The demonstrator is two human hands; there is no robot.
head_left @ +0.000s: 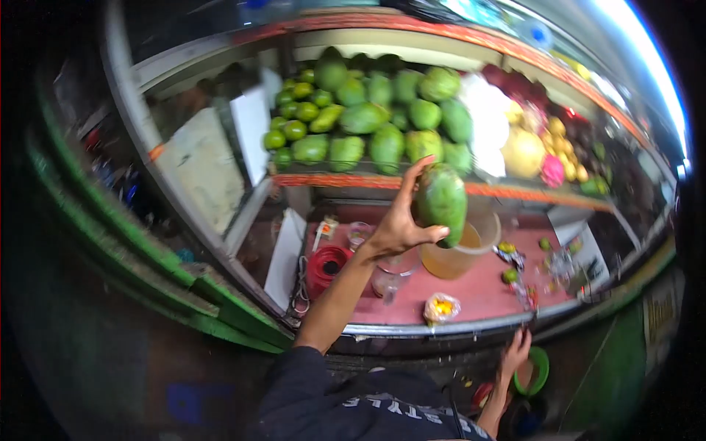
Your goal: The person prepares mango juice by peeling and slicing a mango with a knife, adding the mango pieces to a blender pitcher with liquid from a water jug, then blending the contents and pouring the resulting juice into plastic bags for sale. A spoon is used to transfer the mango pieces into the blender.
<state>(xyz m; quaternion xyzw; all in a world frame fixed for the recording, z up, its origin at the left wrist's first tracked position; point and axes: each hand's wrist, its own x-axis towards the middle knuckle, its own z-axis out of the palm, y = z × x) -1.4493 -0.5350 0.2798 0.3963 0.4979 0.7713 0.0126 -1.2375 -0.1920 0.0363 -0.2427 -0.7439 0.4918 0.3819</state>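
My left hand [401, 224] is raised in front of the fruit shelf, its fingers and thumb wrapped round a large green mango [444, 202]. The mango is held upright and hides part of the shelf edge and of a bucket of cloudy, amber liquid [448, 261] behind it. Low on the right, my right hand [517, 354] is near the counter's front edge with nothing visible in it. Its fingers are stretched out. Close by it, and lower, is a green basin [540, 371].
Several green mangoes [365, 117] and limes [295, 130] fill the shelf [353, 180]. Farther right are a melon [523, 153] and a pink dragon fruit [552, 170]. On the pink counter [485, 298] stand a red appliance [323, 268] and a bag of yellow pieces [442, 309].
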